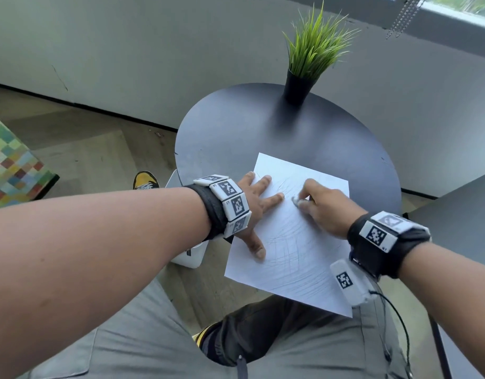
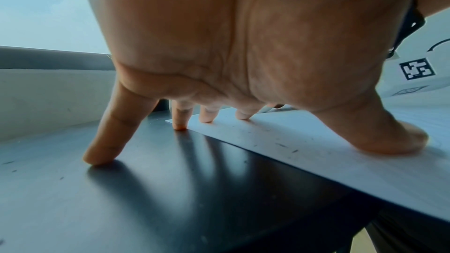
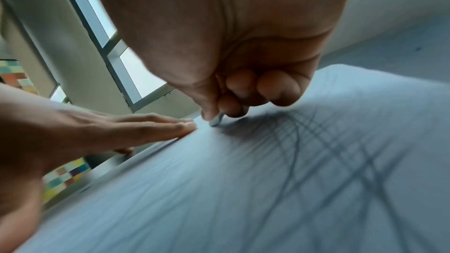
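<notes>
A sheet of paper point(image 1: 288, 242) crossed with faint pencil lines lies askew on the near half of the round dark counter point(image 1: 230, 132), its near corner overhanging the near edge. The left hand point(image 1: 256, 206) presses flat on the sheet's left edge, fingers point(image 1: 275, 199) straight and spread wide, the little one on bare counter. The right hand point(image 1: 327, 212) pinches a small white eraser point(image 1: 296, 201) against the paper, curled tight round it, just beside the left forefinger. A potted grass plant point(image 1: 300, 83) stands at the far edge, well apart
</notes>
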Tool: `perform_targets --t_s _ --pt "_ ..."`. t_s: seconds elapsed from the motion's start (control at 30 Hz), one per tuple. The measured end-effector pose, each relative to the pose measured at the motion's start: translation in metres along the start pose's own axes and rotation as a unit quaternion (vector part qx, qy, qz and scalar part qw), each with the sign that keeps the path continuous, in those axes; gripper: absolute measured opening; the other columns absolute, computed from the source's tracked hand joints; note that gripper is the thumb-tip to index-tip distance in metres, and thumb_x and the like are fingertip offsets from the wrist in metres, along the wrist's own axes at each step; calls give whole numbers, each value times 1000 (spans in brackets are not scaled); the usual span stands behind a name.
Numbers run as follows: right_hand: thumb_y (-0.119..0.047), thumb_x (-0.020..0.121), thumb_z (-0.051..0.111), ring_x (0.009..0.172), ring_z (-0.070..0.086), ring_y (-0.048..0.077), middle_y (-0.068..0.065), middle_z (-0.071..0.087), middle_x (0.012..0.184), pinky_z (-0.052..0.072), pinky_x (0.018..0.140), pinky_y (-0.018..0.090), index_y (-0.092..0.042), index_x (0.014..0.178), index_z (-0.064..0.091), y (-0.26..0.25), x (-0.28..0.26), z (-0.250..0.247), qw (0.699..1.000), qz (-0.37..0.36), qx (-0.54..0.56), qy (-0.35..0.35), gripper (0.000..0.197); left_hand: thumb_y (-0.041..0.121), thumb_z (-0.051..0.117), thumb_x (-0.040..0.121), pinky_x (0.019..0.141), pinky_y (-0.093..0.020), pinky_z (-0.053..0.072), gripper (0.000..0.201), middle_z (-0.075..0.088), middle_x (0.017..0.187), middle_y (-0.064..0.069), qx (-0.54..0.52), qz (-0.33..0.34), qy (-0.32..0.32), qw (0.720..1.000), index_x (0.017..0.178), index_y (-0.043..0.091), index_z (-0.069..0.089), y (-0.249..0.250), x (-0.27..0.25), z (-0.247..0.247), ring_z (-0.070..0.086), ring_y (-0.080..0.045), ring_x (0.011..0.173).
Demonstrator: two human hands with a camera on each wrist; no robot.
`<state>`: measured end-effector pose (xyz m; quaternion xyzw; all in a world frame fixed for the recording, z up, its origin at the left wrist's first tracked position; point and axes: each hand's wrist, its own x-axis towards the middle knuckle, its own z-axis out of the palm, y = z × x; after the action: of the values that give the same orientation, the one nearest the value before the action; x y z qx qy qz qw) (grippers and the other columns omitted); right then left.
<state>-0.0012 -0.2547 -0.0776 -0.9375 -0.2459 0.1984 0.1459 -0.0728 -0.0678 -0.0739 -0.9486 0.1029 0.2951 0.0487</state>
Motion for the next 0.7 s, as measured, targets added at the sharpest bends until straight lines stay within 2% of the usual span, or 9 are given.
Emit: perform_targets --t_s 0.07,0.17,0.2,0.3,0.33,0.47,0.5,0.63,0.7 --pt "-35 99 47 90 56 27 5 63 98 44 79 37 -25 99 44 -6 -11 7 999 -35 -24 -27 11 86 68 64 111 -71 26 136 -23 168 -5 1 1 -3 1000 159 39 -17 0 1 -2 -13 -37 155" --pt "-35 100 45 88 56 21 0 64 99 45 79 35 -28 104 45 -21 -38 23 978 -136 -49 -148 8 86 69 63 112 -71 25 135 -25 167 -8 3 4 -9 1000 158 43 -17 1 4 -3 -14 -41 154" --pt "-35 100 46 88 56 21 1 64 100 44 78 34 -27 106 48 -17 -34 18 980 -131 -51 -141 11 86 69 62 112 -71 25 135 -24 167 -8 4 6 -10 1000 157 44 -17 1 5 -3 -14 -42 154" --pt "-36 99 48 93 56 26 6 63 103 44 81 35 -25 104 50 5 -8 -1 1000 -14 -4 -19 12 87 70 61 112 -71 25 135 -21 167 -9 6 4 -8 1000 156 47 -17 1 7 -2 -12 -42 153" --pt "-35 99 47 93 56 28 7 63 102 45 82 36 -25 102 48 5 -9 1 1000 -7 0 -8 11 87 70 61 111 -71 25 135 -21 168 -8 7 3 -8 1000 156 47 -17 0 7 -3 -12 -42 153" --pt "-35 100 45 88 57 23 -2 63 98 46 79 35 -30 104 44 -17 -38 27 977 -139 -51 -153 7 86 71 60 113 -68 27 136 -18 168 -9 12 7 -3 1000 157 48 -15 1 8 -5 -8 -43 153" --pt "-35 99 47 89 57 22 -3 63 98 45 79 34 -30 105 46 -14 -36 23 977 -137 -50 -157 8 86 71 60 113 -67 27 135 -18 168 -9 14 5 -4 1000 157 48 -16 1 8 -5 -8 -42 153" --pt "-35 98 48 90 57 28 3 62 97 44 76 35 -27 100 48 10 -5 -4 1000 2 -3 -2 9 89 70 59 111 -68 29 136 -14 168 -8 17 3 5 1000 156 48 -15 0 8 -2 -3 -41 152" --pt "-34 99 46 89 57 28 7 63 99 47 80 38 -27 103 44 0 -15 6 997 -51 -38 -51 9 88 70 59 112 -67 28 136 -14 168 -9 17 3 4 1000 156 48 -16 0 8 -3 -3 -42 152"
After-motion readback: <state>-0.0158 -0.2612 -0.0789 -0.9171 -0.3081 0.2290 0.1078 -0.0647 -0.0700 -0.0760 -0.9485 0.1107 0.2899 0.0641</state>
